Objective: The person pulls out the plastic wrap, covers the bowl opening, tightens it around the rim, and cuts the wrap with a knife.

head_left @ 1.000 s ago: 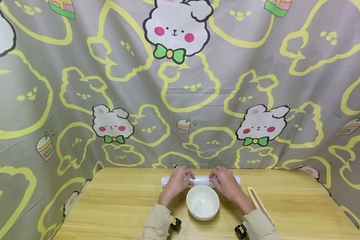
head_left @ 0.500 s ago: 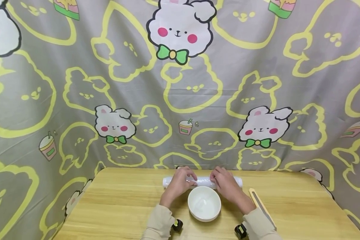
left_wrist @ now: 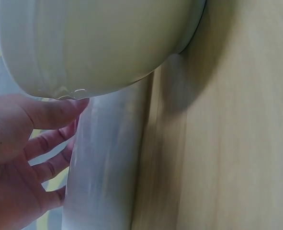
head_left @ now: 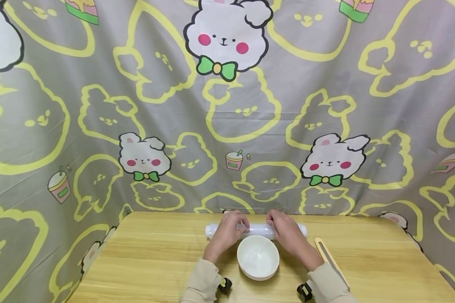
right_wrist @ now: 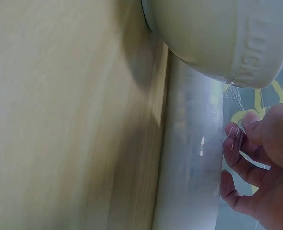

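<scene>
A clear roll of cling film (head_left: 260, 229) lies sideways near the back of the table, behind a white bowl (head_left: 255, 275). My left hand (head_left: 229, 230) is at the roll's left part, thumb and index finger pinching the film's edge; in the left wrist view the thumb (left_wrist: 60, 112) sits just under the bowl's rim. Farther right, my right hand (head_left: 286, 232) pinches a thin piece of film, which stretches in creases from the thumb and index finger (right_wrist: 237, 139) toward the bowl in the right wrist view. Raised letters run round the bowl's outside.
A slim yellow-edged tool with a grey middle (head_left: 324, 252) lies beside the right forearm. The wooden table (head_left: 155, 256) ends at a patterned grey curtain (head_left: 246, 126) behind the roll. Black wrist cameras (head_left: 225, 286) sit on both sleeves.
My right fingers have curled in more and shifted slightly along the roll to the right. The left hand, roll and bowl keep nearly the same places.
</scene>
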{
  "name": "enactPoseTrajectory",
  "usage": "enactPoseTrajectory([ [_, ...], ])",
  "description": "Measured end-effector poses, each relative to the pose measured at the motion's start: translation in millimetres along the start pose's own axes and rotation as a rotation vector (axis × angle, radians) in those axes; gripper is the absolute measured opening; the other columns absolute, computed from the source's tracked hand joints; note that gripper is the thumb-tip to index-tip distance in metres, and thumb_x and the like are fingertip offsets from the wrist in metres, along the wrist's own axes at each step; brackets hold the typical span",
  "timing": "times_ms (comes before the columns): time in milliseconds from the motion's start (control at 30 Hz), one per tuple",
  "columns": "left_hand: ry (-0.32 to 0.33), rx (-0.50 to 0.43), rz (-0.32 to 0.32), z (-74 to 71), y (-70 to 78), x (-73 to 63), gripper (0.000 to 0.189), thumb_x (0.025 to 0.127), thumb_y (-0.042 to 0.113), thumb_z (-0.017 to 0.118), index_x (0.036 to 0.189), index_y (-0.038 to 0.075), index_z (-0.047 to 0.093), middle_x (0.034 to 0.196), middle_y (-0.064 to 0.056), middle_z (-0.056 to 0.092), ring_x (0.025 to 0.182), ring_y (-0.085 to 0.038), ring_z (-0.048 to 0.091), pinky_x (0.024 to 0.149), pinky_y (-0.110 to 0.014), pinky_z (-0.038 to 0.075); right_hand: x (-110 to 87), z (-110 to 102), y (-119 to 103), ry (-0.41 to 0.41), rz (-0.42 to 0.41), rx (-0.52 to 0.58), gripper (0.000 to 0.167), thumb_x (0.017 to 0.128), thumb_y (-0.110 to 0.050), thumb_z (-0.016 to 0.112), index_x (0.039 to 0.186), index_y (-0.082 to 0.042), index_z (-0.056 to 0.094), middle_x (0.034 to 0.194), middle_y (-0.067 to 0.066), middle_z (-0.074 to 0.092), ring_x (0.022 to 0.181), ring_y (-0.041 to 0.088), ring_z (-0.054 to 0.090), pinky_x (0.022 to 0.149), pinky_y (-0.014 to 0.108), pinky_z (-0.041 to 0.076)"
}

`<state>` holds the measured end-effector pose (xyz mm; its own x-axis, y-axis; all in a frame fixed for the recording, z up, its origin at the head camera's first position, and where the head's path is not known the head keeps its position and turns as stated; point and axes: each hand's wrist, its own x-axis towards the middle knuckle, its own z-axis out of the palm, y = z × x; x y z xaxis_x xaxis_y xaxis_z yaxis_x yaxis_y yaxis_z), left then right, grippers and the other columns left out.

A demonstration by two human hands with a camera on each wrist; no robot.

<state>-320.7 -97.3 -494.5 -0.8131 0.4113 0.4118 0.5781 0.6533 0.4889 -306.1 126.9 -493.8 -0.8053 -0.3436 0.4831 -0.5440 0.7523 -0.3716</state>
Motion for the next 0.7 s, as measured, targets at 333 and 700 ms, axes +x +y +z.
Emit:
enactPoseTrajectory([
  [333, 0.036, -0.061, -0.012, -1.9, 0.1, 3.3, 0.015, 0.091, 0.003, 0.074, 0.083, 0.013, 0.067, 0.079, 0.005, 0.064, 0.073, -0.005, 0.056, 0.067, -0.021, 0.05, -7.4, -11, -2, -0.023, -0.055, 0.048, 0.021, 0.088, -0.002, 0.078, 0.105, -0.007, 0.066, 0.09, 0.0, 0.063, 0.084, 0.016, 0.059, 0.073, 0.036, 0.055],
  [700, 0.013, -0.044, -0.016, -10.2, -1.9, -3.2, 0.013, 0.085, 0.008, 0.083, 0.09, 0.01, 0.071, 0.087, 0.0, 0.067, 0.083, -0.018, 0.062, 0.073, -0.028, 0.052, -10.1, -13, 6, 0.055, 0.005, -0.069, 0.022, 0.085, 0.007, 0.076, 0.084, -0.01, 0.064, 0.081, -0.001, 0.059, 0.076, 0.019, 0.057, 0.067, 0.039, 0.053],
])
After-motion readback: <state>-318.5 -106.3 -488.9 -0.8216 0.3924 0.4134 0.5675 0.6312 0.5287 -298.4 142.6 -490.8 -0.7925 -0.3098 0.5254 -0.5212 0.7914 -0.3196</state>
